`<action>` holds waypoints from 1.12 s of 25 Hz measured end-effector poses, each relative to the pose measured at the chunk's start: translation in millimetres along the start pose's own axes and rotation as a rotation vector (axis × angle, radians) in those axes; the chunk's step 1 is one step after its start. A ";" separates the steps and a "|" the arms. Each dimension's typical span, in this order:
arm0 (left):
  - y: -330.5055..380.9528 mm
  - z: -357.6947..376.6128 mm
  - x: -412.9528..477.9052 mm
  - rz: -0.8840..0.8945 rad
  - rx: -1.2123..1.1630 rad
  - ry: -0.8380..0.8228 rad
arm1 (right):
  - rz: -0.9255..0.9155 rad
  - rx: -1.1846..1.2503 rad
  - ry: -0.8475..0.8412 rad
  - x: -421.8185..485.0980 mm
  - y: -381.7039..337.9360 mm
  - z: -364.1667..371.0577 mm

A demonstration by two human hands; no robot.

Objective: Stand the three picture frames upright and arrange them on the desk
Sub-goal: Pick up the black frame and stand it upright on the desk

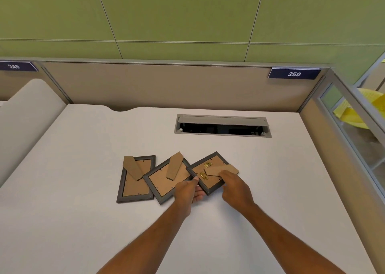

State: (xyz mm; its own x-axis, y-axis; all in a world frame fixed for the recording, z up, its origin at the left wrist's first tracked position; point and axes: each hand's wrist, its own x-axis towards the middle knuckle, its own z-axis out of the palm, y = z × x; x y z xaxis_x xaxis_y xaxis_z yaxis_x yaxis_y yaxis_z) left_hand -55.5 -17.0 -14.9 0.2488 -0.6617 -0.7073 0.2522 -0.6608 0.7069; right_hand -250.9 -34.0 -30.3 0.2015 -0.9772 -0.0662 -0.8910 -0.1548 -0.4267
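Three dark picture frames lie face down on the white desk (83, 221), their brown backs and cardboard stands up. The left frame (134, 185) lies partly under the middle frame (161, 180), whose stand sticks up and away. The right frame (201, 169) overlaps the middle one's right corner; it has gold hangers on its back. My left hand (188, 192) grips the near left edge of the right frame, thumb on top. My right hand (233, 185) pinches that frame's cardboard stand (226, 168) near its lower end.
A cable hatch (223, 125) with its grey lid raised sits in the desk behind the frames. Beige partition walls close the back and right sides, with a "250" label (293, 73). A rounded divider (27, 115) stands at the left.
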 end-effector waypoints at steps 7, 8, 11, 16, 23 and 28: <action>24.5 24.6 -16.4 0.192 -0.023 -0.017 | -0.075 -0.001 0.124 0.3 5.9 -8.5; 28.6 28.5 -17.6 0.214 -0.026 -0.035 | -0.085 0.014 0.156 1.1 6.9 -10.4; 40.7 40.3 -19.5 0.271 -0.009 -0.097 | -0.090 0.031 0.208 5.6 12.7 -18.0; 57.9 54.8 -13.8 0.294 0.066 -0.157 | -0.001 0.100 0.205 17.1 21.4 -31.0; 69.2 55.6 4.8 0.283 0.135 -0.123 | 0.148 0.338 0.150 35.6 37.6 -58.7; 77.3 59.4 13.8 0.346 0.360 -0.107 | 0.261 0.542 0.078 41.6 50.9 -76.3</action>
State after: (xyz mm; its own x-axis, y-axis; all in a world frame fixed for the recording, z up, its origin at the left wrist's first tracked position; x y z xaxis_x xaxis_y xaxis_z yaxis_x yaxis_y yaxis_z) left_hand -88.0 -98.3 30.2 0.1591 -0.8832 -0.4411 -0.1712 -0.4647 0.8688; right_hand -318.9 -93.5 14.0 -0.0445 -0.9839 -0.1730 -0.5688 0.1674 -0.8053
